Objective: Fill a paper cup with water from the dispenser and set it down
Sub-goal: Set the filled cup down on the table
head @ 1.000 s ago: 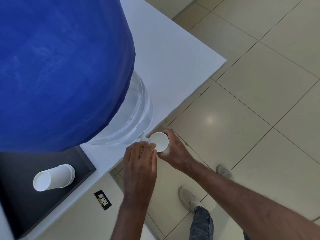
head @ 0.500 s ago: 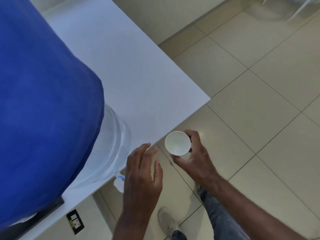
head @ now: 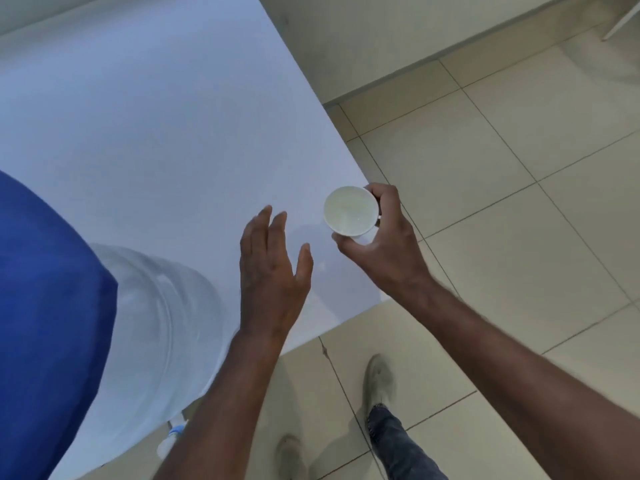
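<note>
— Cup position, please. Where was the paper cup (head: 350, 211)?

— It was in the right hand (head: 379, 251), upright, mouth facing the camera, over the near right corner of the white table (head: 166, 133). Whether its base touched the tabletop could not be told. Clear liquid seemed to lie inside, though the view was blurred.

— How did that hand hold it?

— Fingers curled round the far side of the wall, thumb on the near side, so it was closed round the cup.

— And the left hand (head: 272, 268)?

— Empty, fingers spread loosely and pointing away, palm down above the table, just beside the cup but apart from it.

— Where stood the dispenser?

— At the left: a clear water bottle (head: 162, 317) under a blue cover (head: 45, 323), with a small tap (head: 171, 439) at the table's near edge. Two shoes (head: 379, 379) stood on the tiled floor (head: 519, 174).
</note>
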A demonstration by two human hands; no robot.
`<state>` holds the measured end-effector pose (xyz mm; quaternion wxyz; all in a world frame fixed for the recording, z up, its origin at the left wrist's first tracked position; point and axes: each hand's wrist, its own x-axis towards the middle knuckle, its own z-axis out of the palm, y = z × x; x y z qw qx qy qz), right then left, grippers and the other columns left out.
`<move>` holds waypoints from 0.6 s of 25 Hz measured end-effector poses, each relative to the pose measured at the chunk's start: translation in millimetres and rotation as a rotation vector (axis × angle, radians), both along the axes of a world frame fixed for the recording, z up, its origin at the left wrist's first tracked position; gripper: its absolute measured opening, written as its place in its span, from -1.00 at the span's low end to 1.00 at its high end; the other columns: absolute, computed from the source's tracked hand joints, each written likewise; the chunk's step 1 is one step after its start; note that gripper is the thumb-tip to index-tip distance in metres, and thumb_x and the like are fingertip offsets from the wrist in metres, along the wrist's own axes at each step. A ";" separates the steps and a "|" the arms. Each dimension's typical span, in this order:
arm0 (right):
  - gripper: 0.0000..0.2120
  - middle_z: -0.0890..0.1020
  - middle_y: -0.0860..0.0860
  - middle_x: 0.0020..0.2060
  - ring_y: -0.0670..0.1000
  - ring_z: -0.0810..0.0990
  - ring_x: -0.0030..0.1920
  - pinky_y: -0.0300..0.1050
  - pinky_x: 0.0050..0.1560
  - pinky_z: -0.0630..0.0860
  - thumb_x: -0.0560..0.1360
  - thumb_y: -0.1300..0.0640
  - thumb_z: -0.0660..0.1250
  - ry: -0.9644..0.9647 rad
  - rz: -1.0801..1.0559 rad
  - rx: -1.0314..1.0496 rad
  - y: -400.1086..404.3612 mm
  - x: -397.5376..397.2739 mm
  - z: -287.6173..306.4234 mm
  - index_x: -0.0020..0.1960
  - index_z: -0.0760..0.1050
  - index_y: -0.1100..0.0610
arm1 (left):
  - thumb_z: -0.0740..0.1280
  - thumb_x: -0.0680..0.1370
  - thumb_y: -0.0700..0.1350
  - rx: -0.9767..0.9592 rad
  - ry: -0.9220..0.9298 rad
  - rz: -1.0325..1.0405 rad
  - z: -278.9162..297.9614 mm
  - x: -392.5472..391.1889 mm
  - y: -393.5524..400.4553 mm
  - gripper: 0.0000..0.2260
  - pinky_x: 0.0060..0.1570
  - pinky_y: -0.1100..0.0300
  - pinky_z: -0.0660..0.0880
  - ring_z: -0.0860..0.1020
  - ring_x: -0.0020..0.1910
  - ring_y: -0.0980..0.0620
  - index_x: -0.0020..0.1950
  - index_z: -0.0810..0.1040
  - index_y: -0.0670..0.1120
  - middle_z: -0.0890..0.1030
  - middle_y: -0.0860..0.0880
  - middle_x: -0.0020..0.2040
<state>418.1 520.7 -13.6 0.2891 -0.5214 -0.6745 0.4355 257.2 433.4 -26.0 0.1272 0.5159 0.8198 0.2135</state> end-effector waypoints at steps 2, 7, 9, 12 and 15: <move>-0.35 0.55 -0.12 0.16 -0.01 0.55 0.08 -0.30 -0.06 0.50 0.38 -0.01 0.59 -0.006 0.020 -0.003 26.1 -11.0 -7.8 0.33 0.30 -0.05 | 0.25 0.65 0.13 -0.051 0.060 0.017 -10.7 -10.3 21.3 -0.43 0.59 -0.15 0.22 0.15 0.65 -0.12 0.61 0.24 -0.04 0.20 -0.09 0.67; -0.39 0.58 -0.15 0.10 -0.04 0.57 0.02 -0.35 -0.15 0.44 0.38 -0.02 0.58 -0.016 0.030 -0.025 69.7 -28.8 -28.4 0.28 0.30 -0.11 | 0.22 0.64 0.18 -0.133 0.175 0.028 -35.6 -32.9 54.1 -0.35 0.64 -0.15 0.02 0.08 0.67 -0.15 0.65 0.16 -0.07 0.11 -0.11 0.69; -0.40 0.58 -0.19 0.07 -0.12 0.57 0.00 -0.35 -0.16 0.44 0.37 -0.02 0.57 -0.010 0.031 -0.050 81.9 -34.9 -34.3 0.26 0.30 -0.13 | 0.19 0.64 0.19 -0.153 0.186 0.034 -43.9 -39.7 59.2 -0.35 0.64 -0.17 0.04 0.09 0.67 -0.16 0.65 0.15 -0.08 0.12 -0.13 0.69; -0.40 0.59 -0.21 0.08 -0.16 0.57 -0.01 -0.36 -0.14 0.45 0.37 -0.01 0.57 -0.009 0.030 -0.070 90.9 -41.1 -40.8 0.27 0.31 -0.13 | 0.16 0.63 0.17 -0.170 0.200 0.024 -51.3 -44.2 58.6 -0.35 0.62 -0.20 0.06 0.13 0.66 -0.17 0.64 0.17 -0.11 0.16 -0.14 0.68; -0.37 0.59 -0.20 0.11 -0.12 0.58 -0.01 -0.40 -0.12 0.46 0.37 0.00 0.58 -0.007 0.035 -0.067 96.2 -47.2 -44.9 0.31 0.31 -0.11 | 0.13 0.63 0.17 -0.180 0.230 0.009 -55.6 -47.0 60.1 -0.36 0.62 -0.19 0.04 0.14 0.65 -0.17 0.64 0.19 -0.12 0.18 -0.15 0.67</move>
